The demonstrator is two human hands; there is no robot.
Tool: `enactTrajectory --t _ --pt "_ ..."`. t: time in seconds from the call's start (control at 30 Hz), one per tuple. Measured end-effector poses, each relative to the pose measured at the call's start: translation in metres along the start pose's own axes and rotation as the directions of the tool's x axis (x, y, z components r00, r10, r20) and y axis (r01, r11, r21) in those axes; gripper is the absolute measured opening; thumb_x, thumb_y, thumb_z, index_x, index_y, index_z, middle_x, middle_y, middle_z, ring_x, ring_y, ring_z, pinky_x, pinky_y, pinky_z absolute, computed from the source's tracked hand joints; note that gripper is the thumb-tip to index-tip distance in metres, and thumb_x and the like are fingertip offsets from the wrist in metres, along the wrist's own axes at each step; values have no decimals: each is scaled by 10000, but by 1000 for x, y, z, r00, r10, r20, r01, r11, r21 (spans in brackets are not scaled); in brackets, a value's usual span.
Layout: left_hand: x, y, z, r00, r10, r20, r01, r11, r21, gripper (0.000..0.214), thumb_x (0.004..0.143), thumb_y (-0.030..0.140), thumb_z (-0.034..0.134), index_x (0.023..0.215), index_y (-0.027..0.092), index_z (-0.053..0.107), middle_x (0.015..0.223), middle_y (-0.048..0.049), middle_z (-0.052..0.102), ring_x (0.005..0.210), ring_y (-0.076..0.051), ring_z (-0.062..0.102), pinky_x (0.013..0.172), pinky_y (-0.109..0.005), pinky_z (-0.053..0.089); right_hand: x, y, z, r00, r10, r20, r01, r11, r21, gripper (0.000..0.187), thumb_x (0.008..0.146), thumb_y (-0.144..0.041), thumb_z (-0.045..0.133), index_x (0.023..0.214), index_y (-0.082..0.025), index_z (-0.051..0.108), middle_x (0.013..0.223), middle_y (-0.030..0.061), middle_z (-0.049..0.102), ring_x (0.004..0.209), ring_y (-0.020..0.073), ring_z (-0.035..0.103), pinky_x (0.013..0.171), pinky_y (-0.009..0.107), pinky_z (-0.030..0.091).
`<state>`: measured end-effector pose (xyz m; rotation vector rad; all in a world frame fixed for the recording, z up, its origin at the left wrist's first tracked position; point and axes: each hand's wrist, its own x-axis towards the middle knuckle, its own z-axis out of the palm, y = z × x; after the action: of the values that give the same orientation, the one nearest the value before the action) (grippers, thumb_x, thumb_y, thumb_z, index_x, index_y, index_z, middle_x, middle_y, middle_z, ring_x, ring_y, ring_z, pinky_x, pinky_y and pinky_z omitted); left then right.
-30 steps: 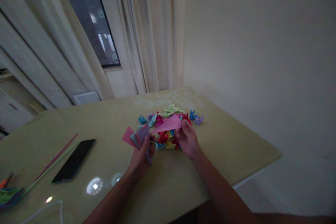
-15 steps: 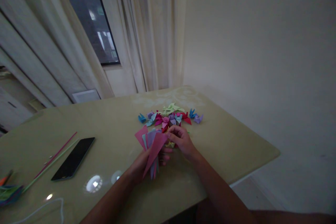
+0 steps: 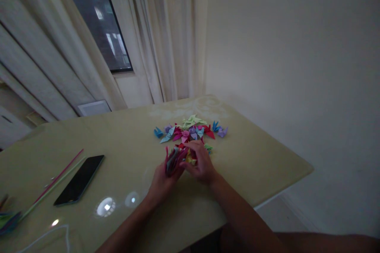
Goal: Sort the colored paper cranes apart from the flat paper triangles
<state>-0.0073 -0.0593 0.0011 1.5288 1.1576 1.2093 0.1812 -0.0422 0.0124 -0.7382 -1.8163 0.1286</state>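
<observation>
My left hand is closed around a stack of coloured paper sheets, pink, red and pale blue among them, seen nearly edge-on. The fingers of my right hand curl against the stack's right side, thumb low and index finger across the top. A yellow folded paper piece shows through the gap between that thumb and finger. Just beyond both hands lies a cluster of folded paper cranes, with a pink one, a light blue one and pale green ones. My right hand hides part of the cluster.
A black phone lies on the glossy table to the left. Beside it are a pink stick and a green stick. A white cord is at the front left. The wall borders the table's right side.
The paper stack, fanned and facing me before, is now gathered and tipped nearly edge-on. My right hand has moved from a pink sheet's corner to the stack's side. The view has shifted slightly.
</observation>
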Motion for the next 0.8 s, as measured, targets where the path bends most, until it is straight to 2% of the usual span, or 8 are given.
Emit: enactTrajectory --t 0.03,0.1,0.2,0.33,0.4,0.53,0.67,0.8 --pt "0 -2 -2 999 39 20 -40 998 57 485 751 461 826 1149 217 699 905 -65 787 814 -273 729 723 -338 575 -1 -3 0 997 -76 7 76 995 -61 630 939 -560 709 1448 -228 543 1268 152 651 1158 296 633 960 440 549" --pt "-1 -8 -6 994 77 83 -91 979 183 448 753 440 806 1126 216 701 877 -69 793 787 -287 740 710 -340 566 -2 -9 1 975 -216 54 222 960 -170 713 893 -605 749 1487 -282 523 1366 147 620 1249 316 592 1053 466 503" --pt "-5 -18 -7 984 146 103 -172 932 319 342 793 405 737 1082 225 710 901 -89 798 742 -281 741 668 -325 543 -4 -18 5 940 -329 86 341 902 -266 582 898 -566 766 1410 -339 606 1363 100 651 1206 292 599 1052 428 486" --pt "-10 -22 -5 975 192 114 -223 859 461 221 825 262 614 1031 252 696 941 -73 790 786 -255 743 690 -302 525 -5 -21 10 973 -231 16 224 921 -319 372 934 -472 760 1237 -266 698 1294 110 694 1167 285 601 1025 426 476" --pt "-10 -21 -5 976 189 107 -217 840 497 225 819 268 611 1033 248 678 915 -68 777 777 -256 733 677 -299 517 -3 -19 9 979 -197 59 205 935 -291 355 929 -498 760 1179 -250 709 1290 106 705 1170 286 605 1028 439 468" --pt "-7 -19 -7 969 216 118 -245 887 391 303 819 494 670 958 225 669 881 -94 767 752 -276 717 662 -316 528 1 -16 3 943 -234 237 279 943 -179 534 955 -608 675 1354 -256 631 1352 90 705 1224 282 608 1087 448 438" --pt "-5 -17 -4 974 187 128 -207 964 167 425 837 566 696 1035 190 682 892 -71 755 759 -248 685 689 -307 545 -1 -16 0 967 -197 165 224 961 -164 794 961 -731 543 1563 -223 449 1512 147 583 1362 327 530 1165 485 387" --pt "-3 -17 1 995 83 57 -86 995 49 426 829 564 720 947 157 673 782 -41 714 677 -199 635 610 -271 530 -4 -14 4 929 -225 293 279 947 -158 849 940 -739 567 1584 -206 420 1552 137 546 1426 320 462 1203 472 348"
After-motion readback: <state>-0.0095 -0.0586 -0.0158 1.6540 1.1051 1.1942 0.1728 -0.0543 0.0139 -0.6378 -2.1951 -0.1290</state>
